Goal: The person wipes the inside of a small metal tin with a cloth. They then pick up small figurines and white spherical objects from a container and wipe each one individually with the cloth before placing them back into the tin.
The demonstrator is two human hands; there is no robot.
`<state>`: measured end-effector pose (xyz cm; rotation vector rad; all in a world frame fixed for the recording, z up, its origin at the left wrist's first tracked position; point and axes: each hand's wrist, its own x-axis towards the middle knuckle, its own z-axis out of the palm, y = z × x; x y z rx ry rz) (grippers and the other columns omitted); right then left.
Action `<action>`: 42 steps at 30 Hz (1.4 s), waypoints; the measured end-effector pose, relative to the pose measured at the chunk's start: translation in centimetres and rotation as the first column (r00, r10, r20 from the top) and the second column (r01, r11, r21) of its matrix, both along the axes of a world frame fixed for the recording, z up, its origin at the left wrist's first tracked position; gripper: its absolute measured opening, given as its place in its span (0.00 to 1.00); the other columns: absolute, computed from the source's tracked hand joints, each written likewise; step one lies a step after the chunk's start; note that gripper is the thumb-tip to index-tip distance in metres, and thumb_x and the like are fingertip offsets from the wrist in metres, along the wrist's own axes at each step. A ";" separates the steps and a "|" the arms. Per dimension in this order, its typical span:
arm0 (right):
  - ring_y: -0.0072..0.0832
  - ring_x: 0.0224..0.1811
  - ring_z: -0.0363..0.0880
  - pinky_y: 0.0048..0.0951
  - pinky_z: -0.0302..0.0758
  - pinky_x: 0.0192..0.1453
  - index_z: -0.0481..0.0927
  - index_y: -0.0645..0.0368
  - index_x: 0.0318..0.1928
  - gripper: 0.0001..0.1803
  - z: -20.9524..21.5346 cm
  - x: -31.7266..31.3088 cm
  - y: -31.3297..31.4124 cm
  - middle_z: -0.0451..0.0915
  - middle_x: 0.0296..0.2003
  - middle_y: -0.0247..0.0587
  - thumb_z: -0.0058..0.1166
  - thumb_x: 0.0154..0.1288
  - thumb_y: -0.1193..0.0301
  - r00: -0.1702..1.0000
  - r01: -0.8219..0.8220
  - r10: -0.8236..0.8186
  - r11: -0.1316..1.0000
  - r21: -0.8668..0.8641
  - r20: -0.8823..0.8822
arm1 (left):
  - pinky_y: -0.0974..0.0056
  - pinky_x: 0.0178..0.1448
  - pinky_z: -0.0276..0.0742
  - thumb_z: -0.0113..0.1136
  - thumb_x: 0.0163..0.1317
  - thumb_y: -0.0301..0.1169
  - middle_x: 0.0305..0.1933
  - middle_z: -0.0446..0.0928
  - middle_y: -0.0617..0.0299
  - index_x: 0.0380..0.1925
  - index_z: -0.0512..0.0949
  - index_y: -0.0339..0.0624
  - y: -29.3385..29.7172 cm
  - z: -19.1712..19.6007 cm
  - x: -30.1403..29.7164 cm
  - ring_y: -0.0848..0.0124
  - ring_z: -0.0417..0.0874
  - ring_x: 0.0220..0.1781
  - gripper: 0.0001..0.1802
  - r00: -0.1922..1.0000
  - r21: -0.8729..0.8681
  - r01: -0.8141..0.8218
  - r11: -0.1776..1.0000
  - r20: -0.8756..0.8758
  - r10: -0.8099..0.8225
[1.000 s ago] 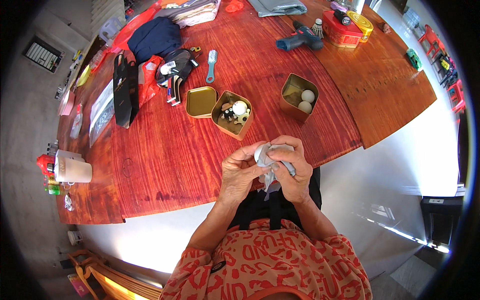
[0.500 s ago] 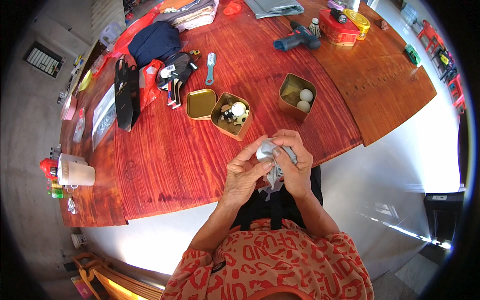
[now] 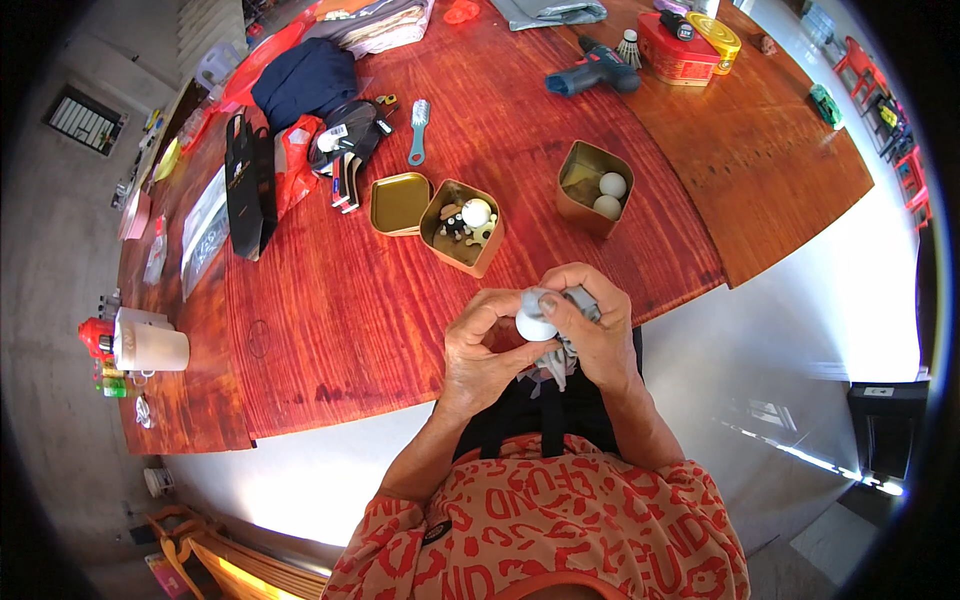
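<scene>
My left hand (image 3: 480, 345) and my right hand (image 3: 590, 325) meet just below the near edge of the red wooden table (image 3: 330, 310). Between them sits a small white ball (image 3: 533, 325), pinched by the fingers of both hands. A grey cloth (image 3: 560, 345) is bunched in my right hand and hangs down under the ball. Beyond my hands stand two open gold tins: one (image 3: 462, 228) holds a white ball and small dark bits, the other (image 3: 594, 186) holds two white balls. A gold lid (image 3: 399, 203) lies beside the first tin.
A blue cordless drill (image 3: 592, 72), a red and yellow tin (image 3: 690, 45) and a shuttlecock (image 3: 630, 45) lie at the far side. Dark bags and clothes (image 3: 300, 90) sit at the far left with a small brush (image 3: 417, 130). A white cup (image 3: 150, 348) stands at the left edge.
The white ball has come out of the grey cloth and now shows between my fingertips. Both hands stay together at the table's near edge.
</scene>
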<state>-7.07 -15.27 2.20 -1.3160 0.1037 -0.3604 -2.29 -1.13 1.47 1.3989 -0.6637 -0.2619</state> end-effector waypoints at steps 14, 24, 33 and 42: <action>0.22 0.47 0.74 0.25 0.73 0.49 0.75 0.57 0.41 0.10 -2.4 0.1 1.9 0.70 0.50 0.40 0.56 0.59 0.81 0.943 0.050 -0.012 0.993 -0.105 0.332 | 0.69 0.45 0.84 0.65 0.52 0.18 0.44 0.80 0.56 0.50 0.75 0.36 0.3 -2.5 0.6 0.71 0.82 0.44 0.22 0.754 -0.482 -0.167 0.860 -0.625 -0.204; 0.16 0.34 0.77 0.19 0.75 0.34 0.75 0.62 0.41 0.06 -1.2 0.7 1.6 0.78 0.38 0.36 0.52 0.64 0.77 0.997 0.036 -0.053 0.969 0.243 0.064 | 0.71 0.44 0.83 0.63 0.57 0.22 0.44 0.79 0.58 0.50 0.75 0.37 -0.2 -2.5 0.2 0.73 0.82 0.40 0.19 0.718 -0.530 -0.097 0.843 -0.624 -0.310; 0.28 0.53 0.71 0.30 0.71 0.54 0.77 0.56 0.40 0.12 -2.4 0.5 1.8 0.70 0.51 0.41 0.56 0.56 0.82 0.921 0.171 -0.055 0.946 -0.274 0.386 | 0.71 0.46 0.82 0.59 0.62 0.28 0.45 0.79 0.58 0.52 0.74 0.36 -0.6 -2.6 -0.1 0.73 0.82 0.42 0.18 0.634 -0.526 -0.221 0.821 -0.717 -0.288; 0.12 0.31 0.74 0.16 0.72 0.32 0.75 0.60 0.42 0.07 -1.3 0.8 1.3 0.78 0.34 0.33 0.53 0.64 0.75 0.997 0.026 -0.043 0.973 0.231 0.067 | 0.72 0.40 0.81 0.58 0.63 0.27 0.44 0.80 0.57 0.56 0.71 0.34 -0.2 -2.1 0.1 0.75 0.81 0.37 0.21 0.714 -0.533 -0.055 0.845 -0.613 -0.340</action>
